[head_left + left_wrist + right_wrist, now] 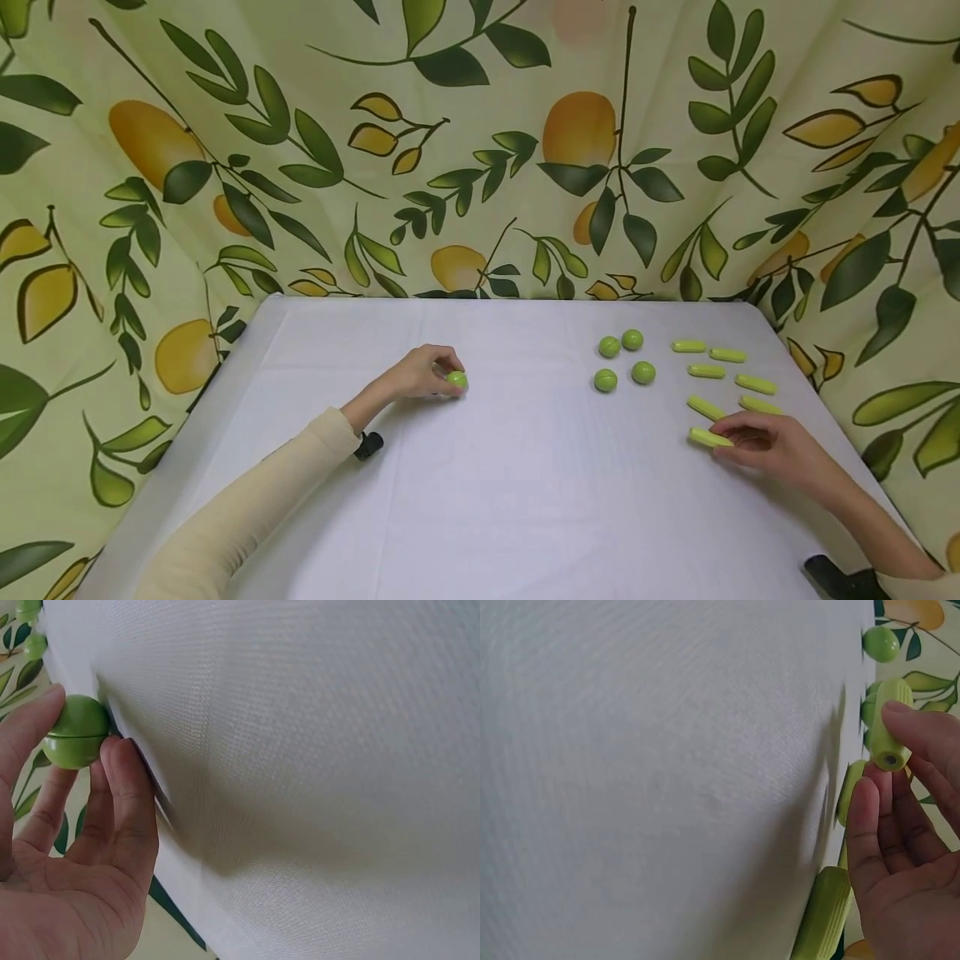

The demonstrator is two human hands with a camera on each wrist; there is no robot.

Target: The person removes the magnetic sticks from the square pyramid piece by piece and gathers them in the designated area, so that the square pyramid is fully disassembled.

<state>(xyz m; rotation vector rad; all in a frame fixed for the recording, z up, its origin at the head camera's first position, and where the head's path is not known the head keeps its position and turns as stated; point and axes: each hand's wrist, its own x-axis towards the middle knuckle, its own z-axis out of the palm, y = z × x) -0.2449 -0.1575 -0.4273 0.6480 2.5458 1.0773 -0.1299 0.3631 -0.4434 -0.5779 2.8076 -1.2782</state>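
1. Both hands look to be mid-pickup, each taking one piece. The left hand (420, 372), at about 9 o'clock on the white bench (495, 500), curls thumb and fingers round a green ball (457, 380) that rests on or just above the cloth.
2. The right hand (765, 446), at about 4 o'clock, pinches the nearest yellow-green rod (708, 437) at its end; six more rods (723, 375) lie just beyond, toward 2 o'clock.
3. Four other green balls (622, 360) sit clustered between the two hands, closer to the rods.
4. Judged from the two grips, the next move calls for lifting ball and rod clear and bringing them together; that needs the rod's end aimed true.
5. The right wrist view shows what the head view cannot: the held rod (889, 735) has a small hole in its end face.
6. The left wrist view shows a seam round the ball (77, 741), and the thumb and fingertips pressed on it.
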